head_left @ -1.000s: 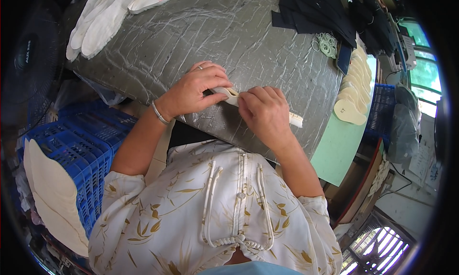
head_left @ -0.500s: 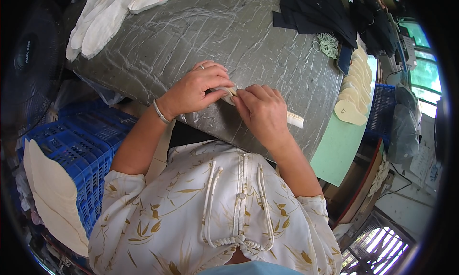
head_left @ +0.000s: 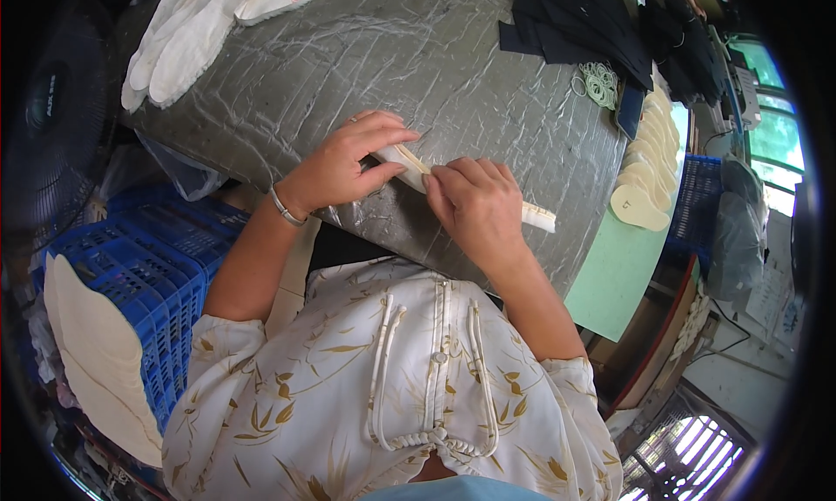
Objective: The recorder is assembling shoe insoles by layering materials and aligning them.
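A narrow, padded-looking white strip (head_left: 402, 163) with a beige edge runs slantwise between my two hands above the near part of the table. My left hand (head_left: 347, 160) is loosely curled around its left end, thumb along the lower side and forefinger arched over the top. My right hand (head_left: 479, 207) pinches the strip near its middle, thumb and forefinger pressed together, the other fingers bent over it. That hand hides part of the strip. The right end sticks out beyond my knuckles, close to the tabletop.
The table (head_left: 348, 74) has a crinkled grey plastic cover. White sole-shaped pieces (head_left: 183, 61) lie far left; dark cloth pieces (head_left: 566, 22) and pale rubber bands (head_left: 599, 83) lie far right. Cream sole-shaped pieces (head_left: 643, 201) overlap on a green board (head_left: 610, 279). Blue crates (head_left: 139, 262) stand left.
My left thumb and forefinger have parted and shifted slightly left, showing more of the strip between my hands. My right hand keeps its pinch in nearly the same place.
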Tool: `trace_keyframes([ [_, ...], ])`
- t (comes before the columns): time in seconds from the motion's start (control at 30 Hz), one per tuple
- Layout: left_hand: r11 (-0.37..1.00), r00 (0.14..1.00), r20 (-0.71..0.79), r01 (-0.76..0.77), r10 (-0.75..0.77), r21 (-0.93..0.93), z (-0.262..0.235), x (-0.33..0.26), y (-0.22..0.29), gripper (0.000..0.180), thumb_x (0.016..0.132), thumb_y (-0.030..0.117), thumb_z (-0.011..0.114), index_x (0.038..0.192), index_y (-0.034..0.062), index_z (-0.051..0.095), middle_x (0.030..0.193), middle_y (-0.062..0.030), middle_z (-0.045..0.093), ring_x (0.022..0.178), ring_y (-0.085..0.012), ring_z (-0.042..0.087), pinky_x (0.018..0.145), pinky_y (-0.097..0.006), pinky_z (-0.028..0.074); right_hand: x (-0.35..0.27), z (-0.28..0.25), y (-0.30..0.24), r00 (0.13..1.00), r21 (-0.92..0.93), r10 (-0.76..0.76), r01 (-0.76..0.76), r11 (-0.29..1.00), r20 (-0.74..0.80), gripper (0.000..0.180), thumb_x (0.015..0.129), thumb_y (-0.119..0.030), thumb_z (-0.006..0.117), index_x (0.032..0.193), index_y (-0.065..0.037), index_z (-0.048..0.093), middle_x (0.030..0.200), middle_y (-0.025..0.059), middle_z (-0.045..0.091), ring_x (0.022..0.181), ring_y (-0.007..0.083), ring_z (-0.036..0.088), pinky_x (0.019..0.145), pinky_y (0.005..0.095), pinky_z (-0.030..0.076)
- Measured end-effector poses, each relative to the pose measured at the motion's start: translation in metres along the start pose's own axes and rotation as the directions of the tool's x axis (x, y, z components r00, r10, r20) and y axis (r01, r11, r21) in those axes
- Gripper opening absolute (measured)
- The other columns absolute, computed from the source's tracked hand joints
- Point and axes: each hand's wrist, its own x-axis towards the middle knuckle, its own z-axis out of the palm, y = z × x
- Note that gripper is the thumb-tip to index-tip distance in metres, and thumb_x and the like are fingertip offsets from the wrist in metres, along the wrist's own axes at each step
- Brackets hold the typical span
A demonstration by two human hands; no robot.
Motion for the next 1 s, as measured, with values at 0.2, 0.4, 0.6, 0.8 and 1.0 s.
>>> trace_keyframes([
  [0.2, 0.994, 0.997, 0.029, 0.073, -0.071, -0.079, -0.003, -0.001, 0.003, 0.037, 0.084, 0.004, 0.072, 0.121, 0.0019, 0.067, 0.121, -0.0139, 0.063, 0.119, -0.0288, 0.058, 0.101, -0.036, 0.046, 0.006, 0.003, -0.005, 1.0, -0.009, 0.004, -0.003, 1.0, 0.017, 0.012, 0.083, -0.018, 0.071, 0.078, -0.009, 0.066, 0.074, 0.004, 0.06, 0.072, 0.023, 0.061, 0.069, 0.0378, 0.047],
  [0.4, 0.967, 0.986, 0.022, 0.164, -0.163, -0.197, -0.008, -0.008, -0.008, 0.028, 0.093, 0.003, 0.06, 0.12, -0.0004, 0.066, 0.123, -0.0141, 0.064, 0.115, -0.0245, 0.061, 0.099, -0.033, 0.046, 0.006, 0.006, -0.007, 0.999, -0.014, -0.011, 0.012, 1.0, 0.036, 0.015, 0.083, -0.017, 0.07, 0.074, -0.008, 0.063, 0.072, 0.0043, 0.057, 0.07, 0.0237, 0.059, 0.068, 0.0384, 0.047],
  [0.6, 0.956, 0.982, -0.009, 0.18, -0.187, -0.23, -0.006, -0.013, -0.012, 0.027, 0.092, 0.001, 0.062, 0.119, -0.0003, 0.067, 0.121, -0.0127, 0.066, 0.11, -0.0226, 0.064, 0.096, -0.032, 0.049, 0.018, 0.015, -0.015, 0.999, 0.004, 0.049, -0.049, 0.999, -0.008, 0.013, 0.086, -0.022, 0.069, 0.081, -0.01, 0.067, 0.075, 0.0037, 0.062, 0.073, 0.0233, 0.063, 0.07, 0.0384, 0.048],
  [0.8, 0.94, 0.973, 0.004, 0.223, -0.23, -0.257, -0.01, -0.014, -0.009, 0.034, 0.092, 0.0, 0.062, 0.126, 0.0003, 0.063, 0.122, -0.012, 0.065, 0.111, -0.0198, 0.062, 0.096, -0.031, 0.048, 0.025, 0.024, -0.017, 1.0, 0.025, 0.013, -0.013, 1.0, -0.002, 0.014, 0.085, -0.016, 0.068, 0.073, -0.009, 0.064, 0.072, 0.0047, 0.06, 0.07, 0.0245, 0.061, 0.068, 0.0389, 0.046],
  [1.0, 0.755, 0.943, 0.087, 0.311, -0.322, -0.578, -0.014, -0.032, -0.033, 0.043, 0.099, 0.006, 0.057, 0.142, 0.007, 0.052, 0.133, -0.0122, 0.061, 0.123, -0.0188, 0.057, 0.105, -0.028, 0.042, 0.024, 0.025, -0.018, 0.997, 0.018, 0.067, -0.068, 0.998, 0.026, 0.014, 0.084, -0.021, 0.072, 0.08, -0.009, 0.067, 0.076, 0.0045, 0.062, 0.074, 0.0242, 0.063, 0.071, 0.0386, 0.048],
])
